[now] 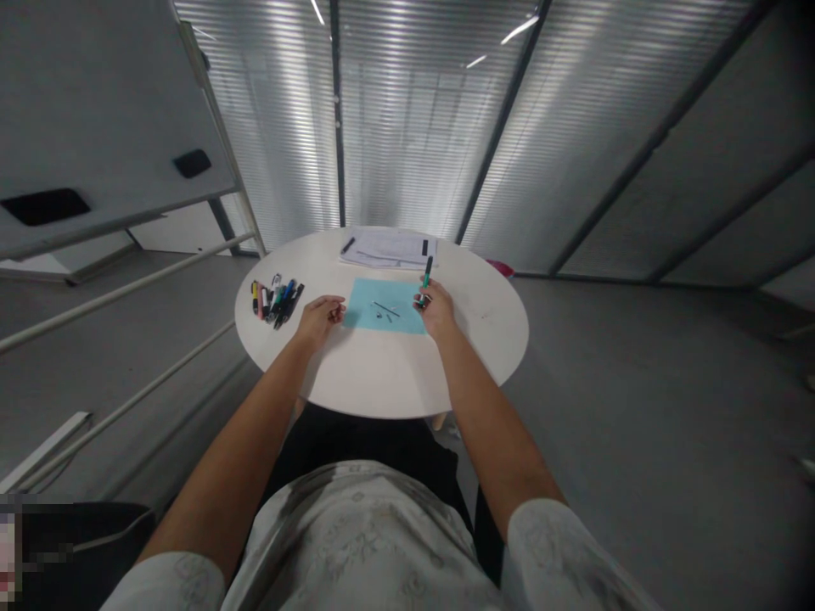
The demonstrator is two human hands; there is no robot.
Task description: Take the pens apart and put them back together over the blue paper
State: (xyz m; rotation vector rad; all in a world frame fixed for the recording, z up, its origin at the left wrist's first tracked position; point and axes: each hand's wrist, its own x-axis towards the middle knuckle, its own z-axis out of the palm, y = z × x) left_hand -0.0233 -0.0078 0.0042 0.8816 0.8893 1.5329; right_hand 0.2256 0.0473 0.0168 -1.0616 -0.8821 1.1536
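My right hand (436,307) is closed around a green and black pen (428,270), which stands nearly upright over the right edge of a light blue sheet (360,297). On the sheet lie a thin dark rod (385,309), like a pen refill, and a few tiny parts (389,318) too small to name. At the sheet's left edge is my left hand (320,319), its fingers curled in; whatever they hold, if anything, is hidden.
A round white table (375,373) bears all this. Several markers and pens (278,299) lie in a heap at its left. Toward the back is a stack of white papers (387,248) with dark items on it. A whiteboard frame (222,136) stands at left, blinds (407,110) behind.
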